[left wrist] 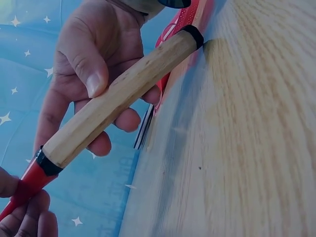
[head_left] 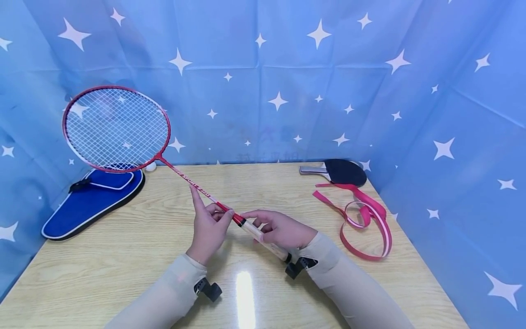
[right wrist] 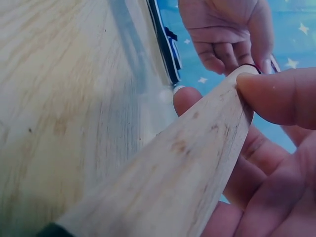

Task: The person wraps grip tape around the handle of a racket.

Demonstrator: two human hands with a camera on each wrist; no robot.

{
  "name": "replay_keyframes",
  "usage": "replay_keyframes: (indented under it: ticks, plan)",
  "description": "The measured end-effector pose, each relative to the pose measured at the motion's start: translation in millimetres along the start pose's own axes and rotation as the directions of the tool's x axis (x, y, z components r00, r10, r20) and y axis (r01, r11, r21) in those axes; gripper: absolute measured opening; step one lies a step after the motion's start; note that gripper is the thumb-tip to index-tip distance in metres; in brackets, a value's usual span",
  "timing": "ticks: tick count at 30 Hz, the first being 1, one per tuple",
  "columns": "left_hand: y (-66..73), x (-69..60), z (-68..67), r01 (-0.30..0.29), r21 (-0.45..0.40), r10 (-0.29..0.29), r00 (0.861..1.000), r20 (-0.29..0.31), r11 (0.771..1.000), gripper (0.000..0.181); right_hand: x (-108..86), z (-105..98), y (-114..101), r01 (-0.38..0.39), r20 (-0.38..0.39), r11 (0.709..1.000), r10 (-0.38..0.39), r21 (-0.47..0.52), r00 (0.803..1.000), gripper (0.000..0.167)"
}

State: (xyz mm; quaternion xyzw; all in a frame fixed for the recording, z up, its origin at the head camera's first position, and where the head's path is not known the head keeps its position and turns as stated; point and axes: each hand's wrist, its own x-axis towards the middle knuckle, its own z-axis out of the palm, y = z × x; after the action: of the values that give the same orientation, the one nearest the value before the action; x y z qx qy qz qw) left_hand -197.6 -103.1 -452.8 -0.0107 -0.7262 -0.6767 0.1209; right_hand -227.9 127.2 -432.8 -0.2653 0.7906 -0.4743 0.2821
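Note:
A badminton racket [head_left: 164, 161] with a red-and-white frame is held up slantwise above the table, its head at the upper left. My left hand [head_left: 208, 228] pinches the red cone just above the handle, the index finger reaching along the shaft. Around the bare wooden handle [left wrist: 121, 98] curl the thumb and fingers of my right hand [head_left: 281, 228]. In the right wrist view the right thumb [right wrist: 281, 96] presses on the wood, with the black-ringed end of the handle nearest the camera. No wrapping covers the handle's wood.
On the right lies a loosely coiled pink strip [head_left: 386, 233], beside a black table tennis paddle [head_left: 345, 172]. A blue paddle case [head_left: 94, 201] rests at the left, with a white ball [head_left: 150, 167] behind it. Starred blue curtains stand around the wooden table [head_left: 102, 274].

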Motion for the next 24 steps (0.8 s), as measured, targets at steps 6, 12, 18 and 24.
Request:
replay_keyframes:
  ticks: [6, 12, 18, 24]
  plan:
    - [-1.4, 3.1, -1.2, 0.007, 0.000, -0.007, 1.000, -0.003, 1.000, 0.128, 0.7, -3, -4, 0.006, -0.037, 0.996, -0.010, -0.088, 0.999, 0.066]
    - [-1.9, 4.6, -1.3, -0.002, -0.019, 0.002, 1.000, -0.009, 1.000, 0.128, -3.5, -34, -10, 0.021, -0.168, 0.987, -0.049, -0.162, 0.984, 0.061]
    - [-3.5, 6.1, -1.4, -0.002, -0.028, 0.001, 1.000, 0.000, 1.000, 0.126, -18.5, -83, 4, -0.088, -0.419, 0.978, 0.001, -0.188, 0.908, 0.056]
    - [-4.9, 7.6, -1.6, -0.005, -0.022, 0.006, 1.000, 0.005, 1.000, 0.126, -38.4, -120, 31, -0.220, -0.558, 0.962, 0.096, -0.160, 0.824, 0.060]
